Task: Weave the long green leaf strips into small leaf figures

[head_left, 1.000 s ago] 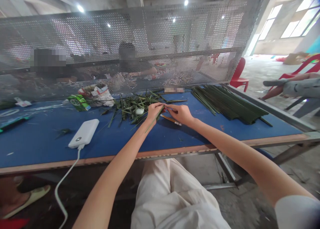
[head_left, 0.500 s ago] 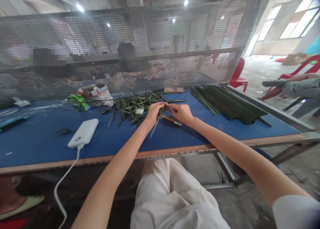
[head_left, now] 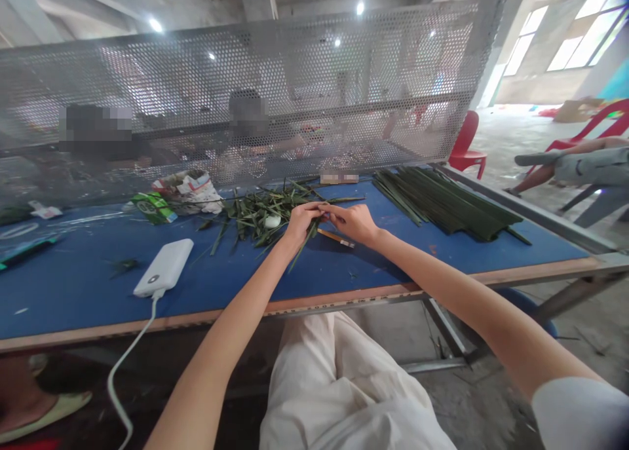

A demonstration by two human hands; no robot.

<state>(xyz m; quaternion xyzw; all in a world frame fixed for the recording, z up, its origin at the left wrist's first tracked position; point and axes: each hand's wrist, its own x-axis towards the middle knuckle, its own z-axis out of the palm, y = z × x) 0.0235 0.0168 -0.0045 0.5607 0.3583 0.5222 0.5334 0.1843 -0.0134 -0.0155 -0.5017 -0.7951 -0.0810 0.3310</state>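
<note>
My left hand and my right hand meet over the middle of the blue table. Both pinch one thin green leaf strip that slants down toward me from the fingers. A pencil-like stick lies on the table just under my right hand. Behind the hands lies a loose heap of cut green leaf pieces with a small white object among them.
A neat stack of long dark green leaf strips lies at the right. A white power bank with a dangling cable, a green carton and crumpled paper sit left. A perforated metal screen backs the table, with people behind. Red chairs stand right.
Both hands stay together on the strip; its free end has swung slightly, and the view shifted a little.
</note>
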